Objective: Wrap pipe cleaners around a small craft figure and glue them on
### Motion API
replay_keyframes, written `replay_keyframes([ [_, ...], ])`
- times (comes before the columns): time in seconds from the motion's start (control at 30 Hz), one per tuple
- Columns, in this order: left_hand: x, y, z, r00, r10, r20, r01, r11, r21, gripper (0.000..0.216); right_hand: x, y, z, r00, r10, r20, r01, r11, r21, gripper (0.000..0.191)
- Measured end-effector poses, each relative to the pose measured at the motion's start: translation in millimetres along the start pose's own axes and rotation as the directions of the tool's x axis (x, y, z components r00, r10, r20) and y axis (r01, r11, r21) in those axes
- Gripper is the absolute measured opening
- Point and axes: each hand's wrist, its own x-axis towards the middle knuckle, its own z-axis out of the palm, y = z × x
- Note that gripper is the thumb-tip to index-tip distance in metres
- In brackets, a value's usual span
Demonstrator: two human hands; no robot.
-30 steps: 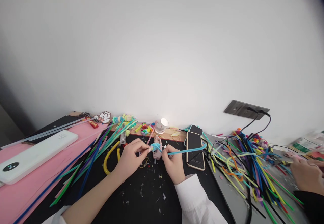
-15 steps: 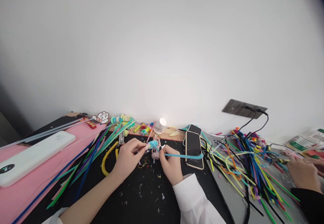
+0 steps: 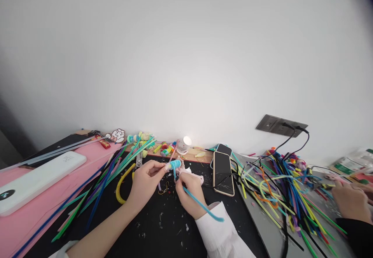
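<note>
My left hand (image 3: 145, 183) pinches the wound end of a light blue pipe cleaner (image 3: 198, 203), coiled round its fingertip above the black mat (image 3: 163, 227). My right hand (image 3: 189, 194) is closed on the same pipe cleaner just below the coil. The free tail runs down and to the right over my white sleeve (image 3: 221, 234). A small pink object (image 3: 190, 171) lies just behind my right hand.
Coloured pipe cleaners (image 3: 110, 174) fan out at the left, by yellow-handled pliers (image 3: 124, 182). A white power bank (image 3: 37, 180) lies on a pink sheet. Two phones (image 3: 223, 166) sit right of my hands. Another person's hand (image 3: 351, 205) works by a tangled pile (image 3: 285, 188).
My right hand swung the pipe cleaner's free tail from pointing right, over the phone, down toward my sleeve. The coil at my left fingertips stayed in place.
</note>
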Motion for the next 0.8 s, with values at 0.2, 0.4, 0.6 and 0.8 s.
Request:
replay_keyframes([
  [0.2, 0.6, 8.7, 1.4, 0.992, -0.126, -0.007, 0.124, 0.982, -0.142, 0.019, -1.5, -1.7, 1.0, 0.998, -0.02, 0.055, 0.019, 1.0, 0.013, 0.025],
  [0.4, 1.9, 0.1, 5.1, 0.97, -0.241, 0.018, 0.236, 0.929, -0.283, 0.028, -2.0, -3.9, 2.4, 0.997, -0.031, 0.077, 0.029, 0.999, 0.021, 0.024],
  [0.6, 0.0, -3.8, 7.8, 0.945, -0.32, 0.064, 0.318, 0.858, -0.404, 0.035, -0.6, -7.9, 3.4, 0.992, -0.056, 0.117, 0.054, 0.998, 0.026, 0.025],
  [0.8, -0.6, 0.8, 8.8, 0.912, -0.393, 0.119, 0.397, 0.77, -0.499, 0.036, -2.8, -6.4, 5.6, 0.986, -0.051, 0.159, 0.053, 0.999, -0.004, 0.024],
])
